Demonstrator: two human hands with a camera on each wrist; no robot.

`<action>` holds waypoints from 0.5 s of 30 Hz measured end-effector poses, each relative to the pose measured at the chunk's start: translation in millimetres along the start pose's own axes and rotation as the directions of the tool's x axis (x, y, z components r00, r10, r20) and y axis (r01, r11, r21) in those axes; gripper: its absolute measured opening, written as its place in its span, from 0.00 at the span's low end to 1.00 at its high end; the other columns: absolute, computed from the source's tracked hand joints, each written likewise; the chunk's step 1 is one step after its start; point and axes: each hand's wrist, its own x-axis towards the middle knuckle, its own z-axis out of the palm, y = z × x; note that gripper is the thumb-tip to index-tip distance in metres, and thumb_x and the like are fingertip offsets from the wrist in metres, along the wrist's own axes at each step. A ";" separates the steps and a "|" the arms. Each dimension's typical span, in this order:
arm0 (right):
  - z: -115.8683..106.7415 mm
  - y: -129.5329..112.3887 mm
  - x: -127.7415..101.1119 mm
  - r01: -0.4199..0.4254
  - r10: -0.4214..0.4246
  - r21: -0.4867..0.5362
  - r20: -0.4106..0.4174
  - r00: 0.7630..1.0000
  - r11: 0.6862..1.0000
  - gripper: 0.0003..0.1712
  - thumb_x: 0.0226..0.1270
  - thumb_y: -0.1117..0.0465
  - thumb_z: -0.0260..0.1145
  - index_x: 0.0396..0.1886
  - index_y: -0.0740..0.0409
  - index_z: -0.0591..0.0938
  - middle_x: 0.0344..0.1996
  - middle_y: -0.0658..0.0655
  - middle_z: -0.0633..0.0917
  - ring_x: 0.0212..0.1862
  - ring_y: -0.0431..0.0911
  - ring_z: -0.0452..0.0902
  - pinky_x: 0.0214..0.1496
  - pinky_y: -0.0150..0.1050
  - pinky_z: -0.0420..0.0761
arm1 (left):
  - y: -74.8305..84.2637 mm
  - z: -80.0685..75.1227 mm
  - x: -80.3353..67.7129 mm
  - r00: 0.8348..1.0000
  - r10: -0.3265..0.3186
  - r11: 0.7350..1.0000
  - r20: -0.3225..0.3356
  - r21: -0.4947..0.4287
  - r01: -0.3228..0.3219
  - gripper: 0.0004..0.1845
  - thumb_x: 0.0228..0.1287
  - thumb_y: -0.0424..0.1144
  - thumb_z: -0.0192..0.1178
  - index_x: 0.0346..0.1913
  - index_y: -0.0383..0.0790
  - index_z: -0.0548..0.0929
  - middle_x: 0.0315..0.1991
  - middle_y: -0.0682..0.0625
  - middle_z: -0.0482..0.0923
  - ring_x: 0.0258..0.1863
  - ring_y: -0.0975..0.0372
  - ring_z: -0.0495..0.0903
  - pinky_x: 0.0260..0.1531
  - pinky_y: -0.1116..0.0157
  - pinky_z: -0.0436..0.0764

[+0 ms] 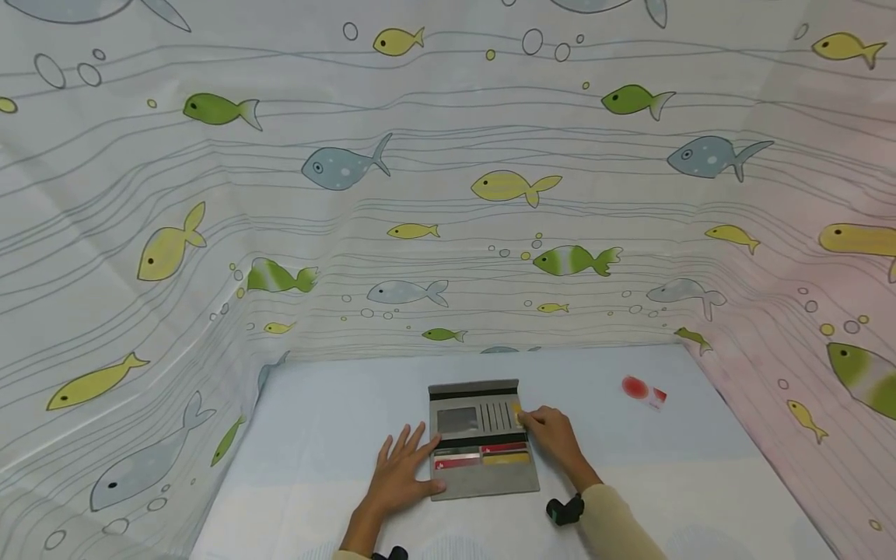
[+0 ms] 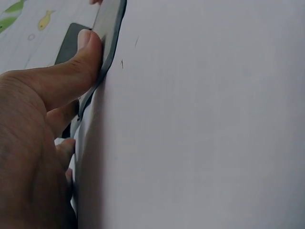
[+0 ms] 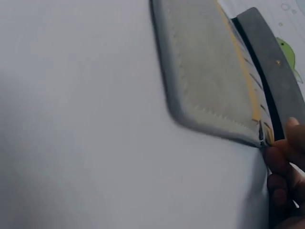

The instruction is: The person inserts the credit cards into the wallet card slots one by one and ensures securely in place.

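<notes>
An unfolded grey wallet [image 1: 483, 486] lies on the table, with red and yellow cards [image 1: 505, 459] tucked in its lower pockets. Across its upper half are a clear window [image 1: 457, 420] and a row of slots [image 1: 495, 416]. My left hand [image 1: 401, 476] rests on the wallet's left side with fingers spread; its thumb presses the lower edge, as the left wrist view also shows. At the upper right side, my right hand [image 1: 554, 434] pinches a yellow card [image 1: 517, 411], whose lower part is hidden by the fingertips. The wallet's flap [image 3: 271, 57] stands up at its far edge.
A red and white card [image 1: 644, 392] lies on the table [image 1: 595, 373] to the right of the wallet. Fish-patterned cloth [image 1: 448, 264] rises behind the table and along both sides. Dark wrist cameras [image 1: 565, 510] sit on the forearms.
</notes>
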 end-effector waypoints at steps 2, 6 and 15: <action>-0.1 2.1 0.2 0.046 -0.046 -0.012 -0.010 0.999 0.999 0.14 0.67 0.52 0.69 0.33 0.57 0.92 0.26 0.50 0.85 0.31 0.42 0.72 0.33 0.35 0.71 | 0.7 -1.5 0.3 1.000 0.007 1.000 -0.004 0.001 -0.007 0.45 0.51 0.67 0.68 0.72 0.55 0.71 0.79 0.44 0.57 0.79 0.42 0.49 0.73 0.36 0.41; 1.2 6.3 0.3 0.166 -0.168 -0.045 -0.031 0.985 0.985 0.12 0.66 0.52 0.70 0.32 0.55 0.93 0.21 0.48 0.82 0.27 0.40 0.67 0.29 0.32 0.68 | 1.4 -3.2 0.1 1.000 0.016 1.000 -0.011 0.004 -0.016 0.45 0.51 0.66 0.68 0.72 0.55 0.71 0.78 0.43 0.58 0.79 0.41 0.50 0.73 0.35 0.41; 3.3 10.1 -1.6 0.250 -0.258 -0.117 -0.054 0.965 0.961 0.11 0.66 0.52 0.70 0.31 0.53 0.93 0.17 0.44 0.75 0.25 0.39 0.63 0.27 0.31 0.63 | 0.9 -3.1 -0.9 1.000 0.022 0.999 -0.012 -0.026 -0.022 0.45 0.50 0.66 0.69 0.72 0.53 0.72 0.78 0.41 0.58 0.78 0.39 0.50 0.73 0.34 0.41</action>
